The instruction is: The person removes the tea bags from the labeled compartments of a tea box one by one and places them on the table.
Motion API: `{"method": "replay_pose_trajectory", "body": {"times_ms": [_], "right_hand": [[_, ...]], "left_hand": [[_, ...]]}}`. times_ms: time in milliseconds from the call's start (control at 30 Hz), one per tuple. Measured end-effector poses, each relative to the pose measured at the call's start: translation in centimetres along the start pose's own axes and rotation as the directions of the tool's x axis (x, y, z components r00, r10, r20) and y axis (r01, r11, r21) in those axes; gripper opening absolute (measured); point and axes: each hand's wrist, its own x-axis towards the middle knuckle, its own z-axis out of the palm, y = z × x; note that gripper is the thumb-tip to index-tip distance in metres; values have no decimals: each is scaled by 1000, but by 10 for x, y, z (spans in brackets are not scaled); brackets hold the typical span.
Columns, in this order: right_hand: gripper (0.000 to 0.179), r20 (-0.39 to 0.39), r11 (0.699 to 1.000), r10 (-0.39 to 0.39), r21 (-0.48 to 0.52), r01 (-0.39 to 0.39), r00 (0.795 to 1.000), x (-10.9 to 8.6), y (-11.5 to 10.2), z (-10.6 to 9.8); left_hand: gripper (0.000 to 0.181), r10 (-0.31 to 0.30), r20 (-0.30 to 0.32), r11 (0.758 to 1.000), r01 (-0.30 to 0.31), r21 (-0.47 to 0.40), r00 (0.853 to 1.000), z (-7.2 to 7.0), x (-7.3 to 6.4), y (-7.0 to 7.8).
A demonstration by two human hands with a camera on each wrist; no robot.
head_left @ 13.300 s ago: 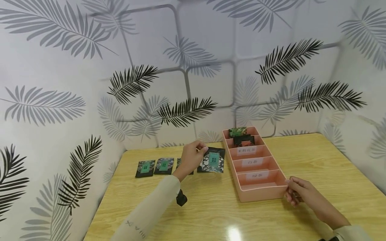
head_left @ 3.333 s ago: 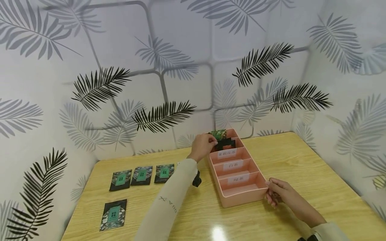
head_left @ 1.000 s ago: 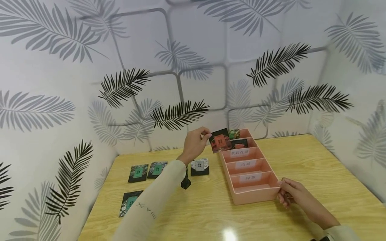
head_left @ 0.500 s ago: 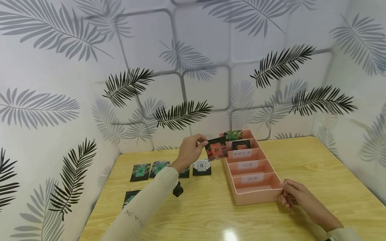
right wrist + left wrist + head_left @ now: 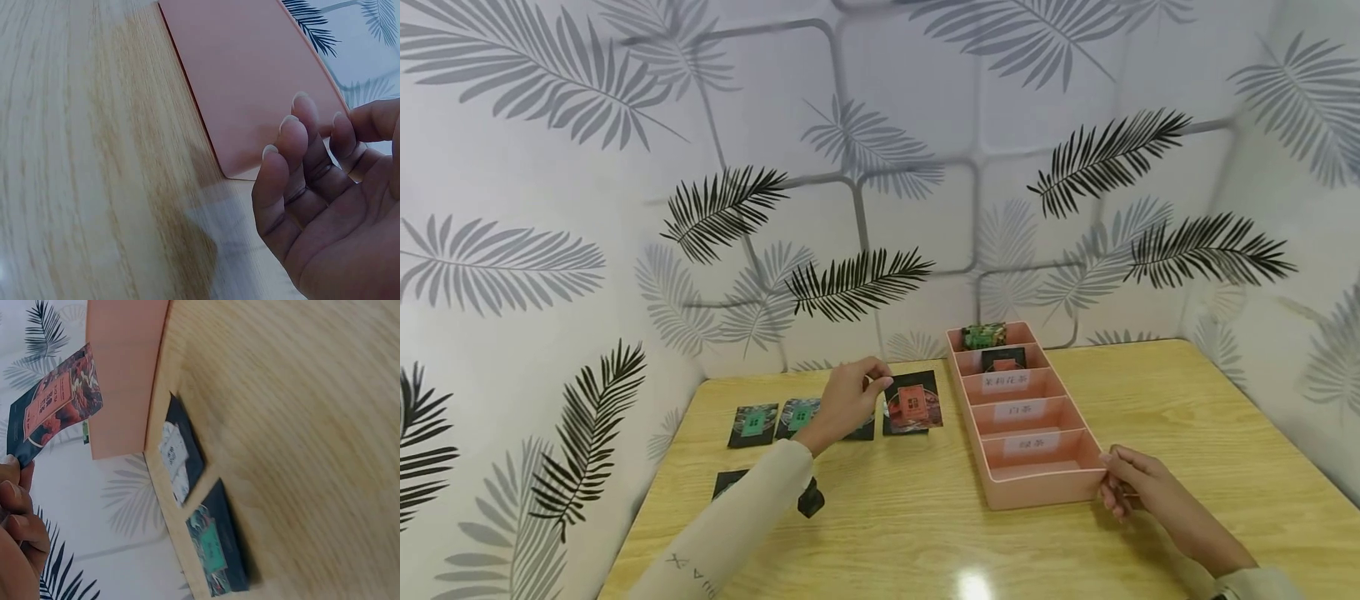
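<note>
In the head view my left hand [image 5: 844, 402] pinches a black tea sachet with a red label [image 5: 913, 403] by its upper left corner. In the left wrist view that sachet is tilted and raised above the table. It overlaps a white-label tea sachet [image 5: 175, 456] on the table, mostly hidden in the head view. My right hand [image 5: 1142, 485] pinches the near right corner of a pink compartment box [image 5: 1048, 490], thumb and index at the rim. The other fingers [image 5: 294, 137] curl loosely beside its wall. Another red-label sachet [image 5: 1003, 360] stands in the second compartment from the back.
Green-label sachets [image 5: 752, 423] lie in a row left of the box, one partly behind my left hand. Another [image 5: 727, 481] lies nearer, mostly behind the sleeve. The rearmost compartment holds a green patterned packet [image 5: 983, 336]. Paper labels [image 5: 1006, 382] mark the dividers.
Earlier my left hand held a green-label sachet, which then lay at front left. It reached into the box, then came out with the red-label sachet and moved left. My right hand stays put.
</note>
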Motion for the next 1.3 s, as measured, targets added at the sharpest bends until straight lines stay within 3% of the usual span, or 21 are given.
{"method": "replay_pose_trajectory", "body": {"times_ms": [433,933,1100,1300], "right_hand": [[45,17,1000,-14,-10,14,1000,1,3,-1],[45,17,1000,-16,-11,16,1000,1,3,-3],[47,28,1000,-15,-3,15,999,1,4,-4],[48,23,1000,9,7,-10,1000,1,3,-3]], "left_hand": [[5,10,49,1000,-10,-8,999,-15,-40,-17],[6,-111,48,993,108,51,993,-33,-74,-40],[5,-126,47,992,125,29,991,-39,-83,-46],[6,-137,31,987,134,87,990,-45,-95,-55]]}}
